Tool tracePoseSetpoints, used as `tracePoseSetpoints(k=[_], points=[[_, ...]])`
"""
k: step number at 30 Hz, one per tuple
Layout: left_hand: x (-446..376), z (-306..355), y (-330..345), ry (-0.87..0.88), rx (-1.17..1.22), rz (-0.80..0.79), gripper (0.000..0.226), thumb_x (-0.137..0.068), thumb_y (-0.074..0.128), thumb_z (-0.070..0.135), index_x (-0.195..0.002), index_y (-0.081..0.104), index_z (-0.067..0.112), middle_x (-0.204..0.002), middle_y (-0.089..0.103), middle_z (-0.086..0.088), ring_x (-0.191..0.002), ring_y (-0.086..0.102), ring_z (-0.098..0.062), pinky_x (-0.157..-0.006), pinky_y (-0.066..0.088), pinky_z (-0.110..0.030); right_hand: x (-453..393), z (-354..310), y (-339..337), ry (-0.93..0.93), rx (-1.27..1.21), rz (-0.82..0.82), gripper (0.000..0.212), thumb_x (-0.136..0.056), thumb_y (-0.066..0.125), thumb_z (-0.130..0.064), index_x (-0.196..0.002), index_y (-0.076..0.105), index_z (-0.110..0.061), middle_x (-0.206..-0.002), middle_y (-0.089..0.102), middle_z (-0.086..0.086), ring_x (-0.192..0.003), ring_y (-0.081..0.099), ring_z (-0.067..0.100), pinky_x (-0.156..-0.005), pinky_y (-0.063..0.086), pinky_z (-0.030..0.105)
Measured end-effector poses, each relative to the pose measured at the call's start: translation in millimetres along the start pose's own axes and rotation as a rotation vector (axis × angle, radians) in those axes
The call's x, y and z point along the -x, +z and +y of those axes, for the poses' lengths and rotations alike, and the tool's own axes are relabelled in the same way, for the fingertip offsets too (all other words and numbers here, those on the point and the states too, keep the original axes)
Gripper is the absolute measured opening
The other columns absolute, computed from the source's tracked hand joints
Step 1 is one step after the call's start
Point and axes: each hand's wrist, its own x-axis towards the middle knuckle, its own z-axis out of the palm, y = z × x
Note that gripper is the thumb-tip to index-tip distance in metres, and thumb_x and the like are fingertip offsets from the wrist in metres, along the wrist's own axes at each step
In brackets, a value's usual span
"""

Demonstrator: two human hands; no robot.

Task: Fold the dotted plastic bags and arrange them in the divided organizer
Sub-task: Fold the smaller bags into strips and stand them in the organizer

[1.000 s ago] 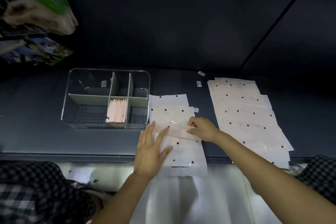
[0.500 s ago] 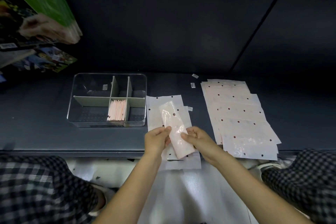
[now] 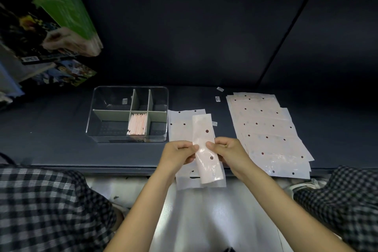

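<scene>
Both my hands, left (image 3: pixel 180 154) and right (image 3: pixel 226 152), pinch a half-folded bag (image 3: pixel 205 149) | organizer (image 3: pixel 131 88) holds one small batch | big stack (image 3: pixel 266 129) right of it unfolded

pale pink dark-dotted folded bag (image 3: pixel 205 145), grey-green dividers (image 3: pixel 110 113), checked trousers (image 3: pixel 47 206)

**Both hands pinch the folded strip**

The left hand (image 3: pixel 180 154) and right hand (image 3: pixel 227 152) meet at the middle of the folded dotted bag (image 3: pixel 205 147), one on each long edge. Each pinches its edge between thumb and curled fingers. Both bare forearms reach up from below the bag, converging towards it, wrists roughly level.
</scene>
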Motion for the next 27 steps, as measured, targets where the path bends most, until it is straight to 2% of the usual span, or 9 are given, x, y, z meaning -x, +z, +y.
tracePoseSetpoints(k=[5, 8, 12, 14, 15, 17, 21, 24, 27], points=[[3.3, 9.7, -6.8, 0.054, 0.069, -0.006, 0.009, -0.081, 0.069, 0.001, -0.077, 0.072, 0.009, -0.061, 0.066, -0.001, -0.055, 0.060, -0.007, -0.060, 0.053, -0.018, 2.9, -11.1, -6.7, -0.013, -0.026, -0.068, 0.013, -0.085, 0.066, -0.007, -0.080, 0.075, -0.015, -0.088, 0.075, 0.005, -0.083, 0.071, 0.017, -0.067, 0.054, 0.020], [4.6, 14.1, -8.3, 0.066, 0.176, -0.024, 0.014, -0.082, 0.066, -0.004, -0.078, 0.070, 0.009, -0.059, 0.065, 0.000, -0.054, 0.060, -0.008, -0.056, 0.051, -0.017, 4.7, -18.5, -11.3, -0.030, -0.075, -0.106, 0.025, -0.084, 0.063, 0.002, -0.077, 0.077, -0.019, -0.085, 0.075, 0.003, -0.082, 0.071, 0.014, -0.068, 0.054, 0.019], [5.6, 18.6, -9.3, 0.128, 0.177, -0.096, 0.025, -0.084, 0.055, -0.011, -0.075, 0.071, 0.005, -0.068, 0.067, -0.002, -0.061, 0.062, -0.008, -0.056, 0.049, -0.016, 5.9, -23.1, -13.4, -0.097, -0.052, -0.111, 0.036, -0.087, 0.054, 0.007, -0.076, 0.077, -0.019, -0.078, 0.073, 0.000, -0.082, 0.068, 0.012, -0.075, 0.055, 0.022], [5.9, 20.5, -10.0, 0.168, 0.144, -0.114, 0.033, -0.084, 0.053, -0.013, -0.068, 0.071, 0.009, -0.070, 0.068, -0.001, -0.067, 0.065, -0.009, -0.061, 0.051, -0.017, 5.6, -22.5, -12.0, -0.128, -0.046, -0.094, 0.040, -0.087, 0.052, 0.008, -0.071, 0.076, -0.019, -0.068, 0.067, 0.001, -0.077, 0.063, 0.017, -0.080, 0.053, 0.029], [5.9, 21.7, -10.3, 0.192, 0.120, -0.119, 0.037, -0.084, 0.053, -0.013, -0.065, 0.072, 0.011, -0.071, 0.069, -0.001, -0.070, 0.066, -0.010, -0.064, 0.051, -0.017, 5.0, -21.8, -11.1, -0.142, -0.053, -0.081, 0.040, -0.087, 0.051, 0.008, -0.070, 0.075, -0.018, -0.067, 0.063, 0.008, -0.076, 0.057, 0.023, -0.080, 0.049, 0.034], [5.4, 24.1, -10.2, 0.235, 0.083, -0.133, 0.037, -0.085, 0.056, -0.011, -0.067, 0.074, 0.016, -0.078, 0.069, -0.003, -0.078, 0.066, -0.013, -0.071, 0.052, -0.020, 4.1, -20.4, -9.2, -0.165, -0.072, -0.054, 0.040, -0.087, 0.051, 0.009, -0.066, 0.071, -0.018, -0.071, 0.057, 0.016, -0.078, 0.048, 0.028, -0.075, 0.043, 0.037], [5.4, 24.7, -8.6, 0.235, 0.104, -0.133, 0.025, -0.087, 0.058, -0.004, -0.091, 0.071, 0.018, -0.088, 0.067, -0.015, -0.084, 0.066, -0.019, -0.077, 0.055, -0.026, 3.8, -20.4, -6.4, -0.195, -0.063, -0.021, 0.043, -0.088, 0.049, 0.009, -0.063, 0.066, -0.021, -0.080, 0.064, 0.013, -0.078, 0.049, 0.027, -0.065, 0.035, 0.031], [5.0, 22.9, -5.9, 0.208, 0.075, -0.050, 0.019, -0.086, 0.060, -0.003, -0.087, 0.070, 0.013, -0.088, 0.071, -0.017, -0.083, 0.068, -0.022, -0.073, 0.056, -0.025, 4.4, -20.3, -5.6, -0.207, -0.022, -0.014, 0.043, -0.089, 0.049, 0.008, -0.062, 0.064, -0.023, -0.085, 0.068, 0.012, -0.078, 0.057, 0.023, -0.061, 0.036, 0.027], [5.4, 23.2, -3.5, 0.211, 0.080, 0.025, 0.019, -0.084, 0.061, -0.006, -0.082, 0.071, 0.010, -0.082, 0.071, -0.017, -0.074, 0.067, -0.019, -0.066, 0.055, -0.021, 4.9, -20.2, -3.7, -0.209, -0.006, -0.013, 0.042, -0.089, 0.049, 0.008, -0.062, 0.061, -0.022, -0.082, 0.071, 0.003, -0.074, 0.064, 0.012, -0.057, 0.043, 0.016]])
